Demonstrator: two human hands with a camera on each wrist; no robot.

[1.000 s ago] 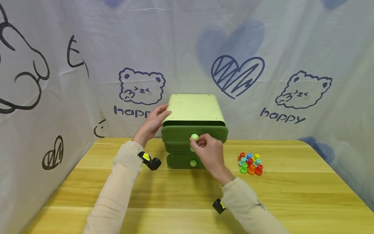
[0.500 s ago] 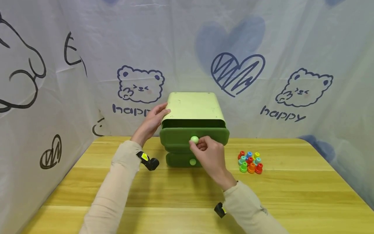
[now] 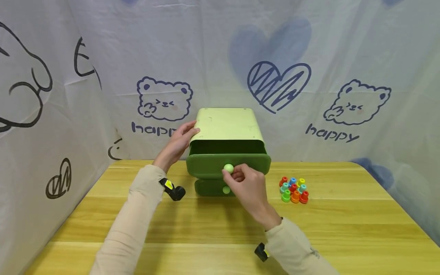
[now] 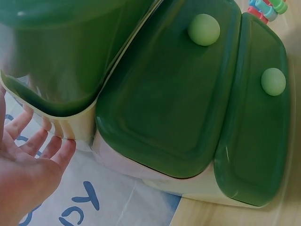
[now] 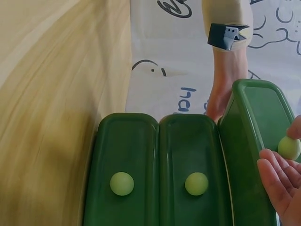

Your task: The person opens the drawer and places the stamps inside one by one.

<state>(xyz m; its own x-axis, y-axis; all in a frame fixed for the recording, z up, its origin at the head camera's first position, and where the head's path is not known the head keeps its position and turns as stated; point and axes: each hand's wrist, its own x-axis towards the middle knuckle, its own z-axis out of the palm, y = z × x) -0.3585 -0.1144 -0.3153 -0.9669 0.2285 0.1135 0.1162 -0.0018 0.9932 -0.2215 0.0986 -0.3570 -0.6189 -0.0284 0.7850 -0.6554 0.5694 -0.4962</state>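
A small green cabinet (image 3: 227,123) with three dark green drawers stands at the back of the wooden table (image 3: 206,229). Its top drawer (image 3: 209,165) is pulled partly out. My right hand (image 3: 232,174) pinches that drawer's pale round knob (image 3: 228,168), which the right wrist view shows as the knob (image 5: 289,148) at my fingertips (image 5: 275,181). My left hand (image 3: 188,132) rests with straight fingers on the cabinet's upper left edge; in the left wrist view the left hand (image 4: 33,150) lies flat against the cabinet's side. The middle drawer (image 4: 169,99) and bottom drawer (image 4: 256,127) are closed.
A cluster of several small coloured pegs (image 3: 293,190) sits on the table right of the cabinet. A white printed cloth (image 3: 309,76) hangs behind and along both sides. Small black cameras (image 3: 173,190) are strapped to both wrists.
The top drawer has slid further out toward me, with my right hand moving back on its knob. My left hand has stayed on the cabinet's edge.
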